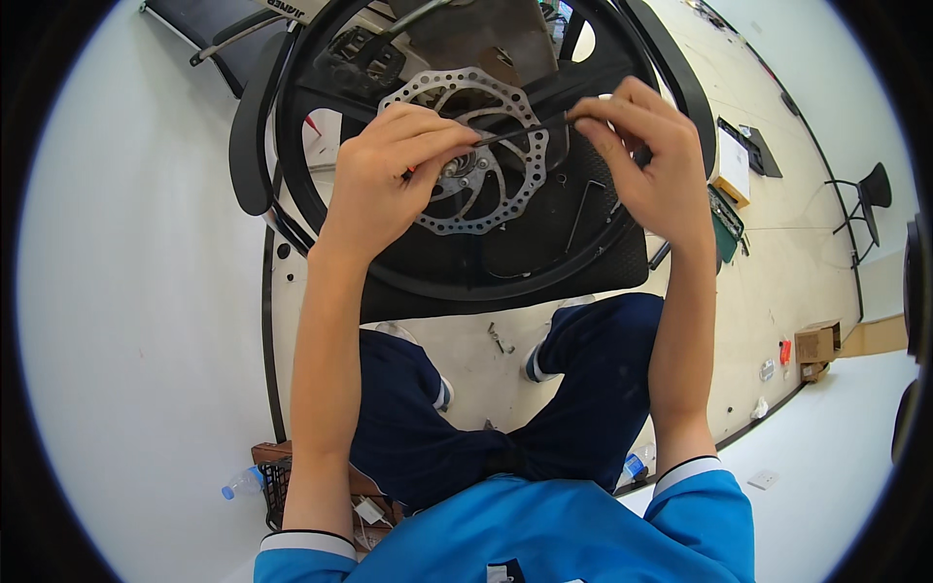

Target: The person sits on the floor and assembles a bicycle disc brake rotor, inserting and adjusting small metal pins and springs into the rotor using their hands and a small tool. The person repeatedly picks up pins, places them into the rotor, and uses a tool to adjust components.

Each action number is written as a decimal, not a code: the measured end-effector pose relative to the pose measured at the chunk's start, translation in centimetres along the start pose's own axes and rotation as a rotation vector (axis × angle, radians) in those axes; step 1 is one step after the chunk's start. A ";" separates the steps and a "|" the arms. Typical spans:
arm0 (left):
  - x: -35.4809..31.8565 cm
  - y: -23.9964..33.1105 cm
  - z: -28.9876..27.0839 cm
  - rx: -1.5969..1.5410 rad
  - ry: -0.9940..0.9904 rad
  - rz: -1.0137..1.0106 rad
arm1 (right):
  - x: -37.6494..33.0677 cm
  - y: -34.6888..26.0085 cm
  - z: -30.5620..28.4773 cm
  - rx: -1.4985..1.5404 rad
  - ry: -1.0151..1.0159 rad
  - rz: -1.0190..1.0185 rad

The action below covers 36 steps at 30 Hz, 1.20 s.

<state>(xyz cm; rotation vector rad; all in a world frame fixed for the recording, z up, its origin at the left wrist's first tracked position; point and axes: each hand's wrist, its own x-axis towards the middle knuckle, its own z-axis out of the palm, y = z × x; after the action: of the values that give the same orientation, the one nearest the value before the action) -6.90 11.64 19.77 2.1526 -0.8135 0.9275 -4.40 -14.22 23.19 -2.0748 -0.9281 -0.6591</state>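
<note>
Between my two hands runs a thin dark rod (525, 132); its exact kind cannot be made out. My left hand (384, 175) is closed, thumb and fingers pinching the rod's left end above the hub. The other end sits between the thumb and fingers of my right hand (653, 160), also closed. Under the rod is a silver brake disc (462, 225) with holes round its rim. It is mounted on a black spoked wheel (442, 288) lying flat on a black chair seat (515, 257). An L-shaped hex key (583, 216) and a small ring (562, 180) lie right of the disc.
Black armrests (255, 146) (688, 92) flank the wheel. A bicycle pedal (362, 58) shows beyond it. On the floor to the right are a green tool case (725, 225), a box (734, 165) and a cardboard box (818, 342). A plastic bottle (245, 482) lies lower left.
</note>
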 end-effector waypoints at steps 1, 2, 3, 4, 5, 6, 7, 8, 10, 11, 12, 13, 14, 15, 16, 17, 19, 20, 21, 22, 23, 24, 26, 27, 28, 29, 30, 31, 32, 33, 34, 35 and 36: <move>0.2 -0.1 -0.3 -0.007 -0.017 -0.011 | 0.7 0.1 0.0 0.002 -0.012 -0.042; 0.3 -0.1 -0.4 -0.020 -0.037 -0.018 | 1.4 0.4 -0.1 -0.002 -0.020 -0.079; 0.3 -0.1 -0.5 -0.031 -0.043 -0.034 | 2.1 0.8 -0.1 -0.003 -0.027 -0.118; 0.3 0.0 -0.6 -0.042 -0.049 -0.049 | 2.7 1.3 0.0 -0.025 -0.047 -0.146; 0.3 0.0 -0.6 -0.053 -0.054 -0.067 | 3.2 1.6 0.0 -0.019 -0.076 -0.158; 0.4 0.0 -0.7 -0.065 -0.048 -0.075 | 3.7 1.7 -0.2 -0.014 -0.104 -0.170; 0.5 0.0 -0.6 -0.077 -0.042 -0.082 | 4.4 1.8 -0.4 -0.008 -0.132 -0.181; 0.4 -0.1 -0.7 -0.087 -0.040 -0.095 | 5.1 1.9 -0.6 -0.026 -0.185 -0.195; 0.5 0.1 -0.7 -0.116 -0.037 -0.133 | 6.5 0.5 -1.4 0.008 -0.283 -0.097; 0.4 0.2 -0.7 -0.129 -0.029 -0.154 | 7.2 -0.1 -1.7 0.024 -0.336 -0.053; 0.4 0.2 -0.7 -0.133 -0.026 -0.162 | 7.8 -0.3 -1.9 0.020 -0.401 -0.014; 0.4 0.2 -0.6 -0.136 -0.024 -0.170 | 8.3 -0.2 -2.0 0.003 -0.426 -0.035; 0.4 0.3 -0.6 -0.140 -0.019 -0.177 | 8.7 -0.1 -2.1 -0.015 -0.451 -0.058; 0.5 0.4 -0.5 -0.141 -0.014 -0.186 | 9.0 0.1 -2.0 -0.033 -0.477 -0.081; 0.5 0.5 -0.4 -0.143 -0.008 -0.195 | 9.3 0.6 -1.7 0.074 -0.477 -0.053; 0.5 0.6 -0.4 -0.140 -0.006 -0.208 | 9.9 0.5 -1.6 0.037 -0.515 -0.077; 0.6 0.4 -0.4 -0.184 0.012 -0.250 | 11.8 -0.2 -1.4 -0.037 -0.594 -0.127; 0.8 0.5 -0.3 -0.216 0.015 -0.265 | 12.7 -0.2 -1.3 -0.044 -0.634 -0.205; 0.8 0.7 -0.5 -0.204 -0.003 -0.325 | 13.5 -0.3 -0.8 -0.092 -0.676 -0.260; 0.9 1.1 -0.9 -0.191 -0.021 -0.387 | 14.3 -0.7 -0.1 -0.082 -0.727 -0.275; 0.9 1.3 -1.2 -0.180 -0.035 -0.450 | 15.2 -1.4 0.4 -0.073 -0.782 -0.290; 1.4 1.3 -0.7 -0.199 -0.038 -0.443 | 15.4 -2.4 -0.9 -0.114 -0.815 -0.338; 2.1 1.8 -0.2 -0.215 -0.071 -0.458 | 16.3 -3.9 -2.0 -0.224 -0.945 -0.224; 2.0 1.8 -0.3 -0.206 -0.073 -0.484 | 16.7 -4.8 -1.2 -0.284 -0.968 -0.218; 1.8 1.8 -0.3 -0.195 -0.058 -0.510 | 17.1 -5.7 -0.5 -0.346 -0.992 -0.212; 1.7 1.7 -0.3 -0.187 -0.047 -0.533 | 17.4 -6.7 0.1 -0.412 -1.016 -0.202; 1.6 1.7 -0.2 -0.181 -0.036 -0.554 | 18.2 -6.0 0.7 -0.438 -1.033 -0.291; 1.6 1.7 -0.2 -0.194 -0.026 -0.569 | 18.5 -6.4 0.9 -0.473 -1.061 -0.305; 1.5 1.8 -0.2 -0.208 -0.015 -0.585 | 18.8 -6.8 1.1 -0.507 -1.091 -0.321; 1.5 1.9 -0.1 -0.222 -0.005 -0.601 | 19.0 -7.2 1.4 -0.540 -1.119 -0.337; 1.4 2.0 -0.1 -0.218 0.002 -0.607 | 19.6 -6.9 1.6 -0.541 -1.149 -0.380; 1.4 2.1 0.0 -0.212 0.009 -0.613 | 19.6 -6.9 1.8 -0.567 -1.146 -0.377; 1.4 2.3 -0.1 -0.206 0.017 -0.619 | 19.6 -6.8 2.1 -0.591 -1.143 -0.376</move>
<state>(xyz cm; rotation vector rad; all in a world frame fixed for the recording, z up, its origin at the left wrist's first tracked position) -7.80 9.93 21.64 2.0210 -0.1872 0.5121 2.44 -1.74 38.45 -2.8594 -1.9533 0.2200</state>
